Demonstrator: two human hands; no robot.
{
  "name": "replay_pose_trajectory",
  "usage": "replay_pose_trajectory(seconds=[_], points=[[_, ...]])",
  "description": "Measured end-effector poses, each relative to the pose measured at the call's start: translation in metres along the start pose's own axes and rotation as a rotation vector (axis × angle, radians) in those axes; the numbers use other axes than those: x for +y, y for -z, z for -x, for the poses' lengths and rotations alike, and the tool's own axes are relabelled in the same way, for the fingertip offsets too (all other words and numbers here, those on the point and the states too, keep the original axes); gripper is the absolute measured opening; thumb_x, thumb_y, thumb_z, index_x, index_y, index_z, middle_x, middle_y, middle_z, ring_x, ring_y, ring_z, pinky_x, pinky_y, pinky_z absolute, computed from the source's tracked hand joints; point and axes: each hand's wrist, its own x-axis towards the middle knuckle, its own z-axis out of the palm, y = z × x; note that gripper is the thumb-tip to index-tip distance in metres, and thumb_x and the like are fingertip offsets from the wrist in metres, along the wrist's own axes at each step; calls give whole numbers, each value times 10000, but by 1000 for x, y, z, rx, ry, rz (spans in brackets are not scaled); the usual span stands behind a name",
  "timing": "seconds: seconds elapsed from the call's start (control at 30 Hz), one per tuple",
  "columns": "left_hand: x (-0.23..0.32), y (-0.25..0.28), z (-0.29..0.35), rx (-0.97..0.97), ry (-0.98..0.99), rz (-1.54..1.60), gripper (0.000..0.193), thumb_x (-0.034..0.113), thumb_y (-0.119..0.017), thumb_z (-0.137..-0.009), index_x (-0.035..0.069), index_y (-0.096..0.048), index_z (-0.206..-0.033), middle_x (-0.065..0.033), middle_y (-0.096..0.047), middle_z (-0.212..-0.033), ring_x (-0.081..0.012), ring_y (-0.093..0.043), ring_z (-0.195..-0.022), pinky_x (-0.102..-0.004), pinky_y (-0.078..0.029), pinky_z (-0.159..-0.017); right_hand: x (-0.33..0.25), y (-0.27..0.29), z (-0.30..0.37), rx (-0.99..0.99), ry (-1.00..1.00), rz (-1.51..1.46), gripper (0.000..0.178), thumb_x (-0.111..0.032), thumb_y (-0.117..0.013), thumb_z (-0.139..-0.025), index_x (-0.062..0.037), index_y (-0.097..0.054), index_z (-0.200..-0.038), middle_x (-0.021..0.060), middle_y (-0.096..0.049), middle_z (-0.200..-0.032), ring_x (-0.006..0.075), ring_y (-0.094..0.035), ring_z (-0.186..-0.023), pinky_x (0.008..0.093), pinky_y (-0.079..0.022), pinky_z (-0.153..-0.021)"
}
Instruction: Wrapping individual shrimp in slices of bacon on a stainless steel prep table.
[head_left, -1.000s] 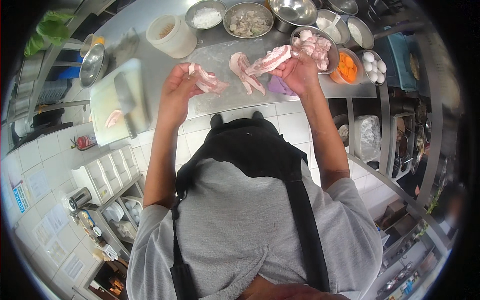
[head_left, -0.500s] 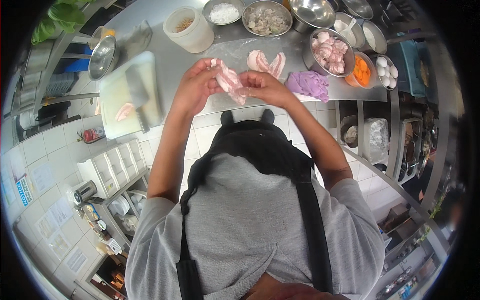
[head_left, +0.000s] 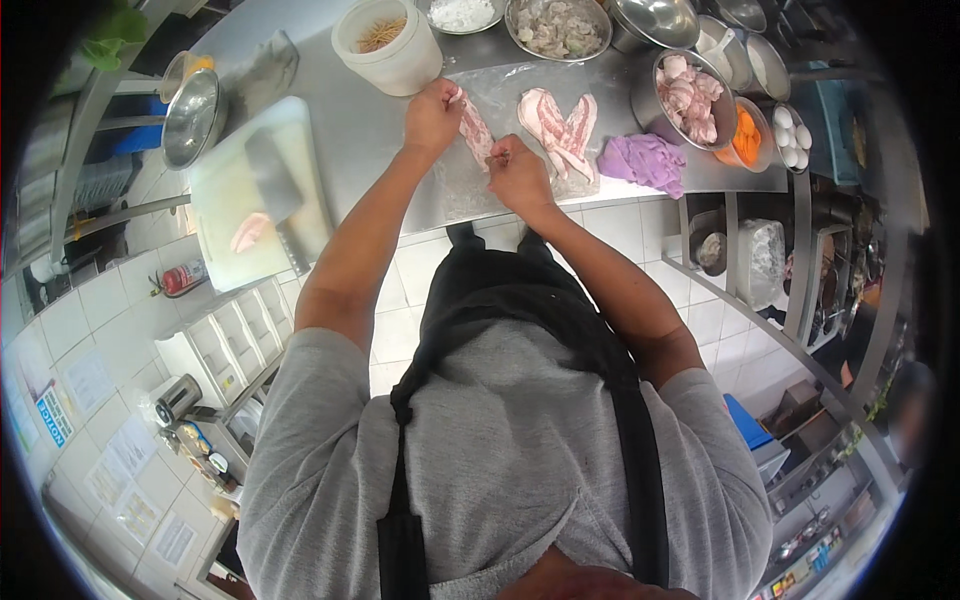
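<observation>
The person's right hand (head_left: 520,175), the nearer of the two to the body, is keeping its fingers drawn together at the near end of a meat strip (head_left: 474,130); they appear to be pinching that end from the right, the exact grip being partly hidden. The strip is lying between the hands on a clear sheet (head_left: 460,192) over the steel worktop (head_left: 365,140), its long axis slanting from near right to far left. At its far end, the left hand (head_left: 432,118) is clamping the tip between thumb and fingers, meeting it from the left.

To the right, just beside the strip, two further strips (head_left: 541,118) are forming a V opening away from the body; a purple cloth (head_left: 640,163) is lying to their right. Farther off, just beyond the left hand, a white tub (head_left: 400,72) is holding thin sticks (head_left: 382,36). Farthest, a metal bowl (head_left: 562,57) is containing pale pieces (head_left: 558,28).
</observation>
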Motion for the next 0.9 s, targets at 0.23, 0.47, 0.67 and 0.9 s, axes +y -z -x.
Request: replay_pose_trajectory(seconds=[0.23,0.47,0.67,0.9], points=[[22,0,40,277,-332,-151,382,68,-736,-780,101,-680,-1157,-119,-664,-1138,-363,-595,-1114,-449,-525,-924,-7,17,15,90,21,389,220,-166,-649,-902,-30,-633,-1075,242,-728,-911,452,-702,-908,525,-554,-814],[20,-10,92,150,-478,-148,257,93,-771,-756,136,-753,-1008,-52,-673,-1118,-306,-576,-1107,-447,-457,-952,2,21,15,172,333,389,123,-99,-630,-886,-40,-664,-989,197,-705,-940,430,-688,-882,513,-551,-785],[12,-11,93,101,-414,-130,261,81,-763,-763,142,-761,-1017,-48,-689,-1085,-311,-574,-1113,-444,-451,-971,9,19,25,74,725,594,142,-43,-622,-819,-67,-666,-952,121,-585,-965,340,-635,-896,454,-544,-746],[18,-15,92,118,-373,-112,160,144,-759,-780,141,-731,-937,-20,-682,-1007,-303,-567,-1103,-455,-442,-927,20,24,28,-56,848,705,158,-60,-595,-807,-46,-665,-948,118,-597,-972,317,-607,-947,413,-526,-823]])
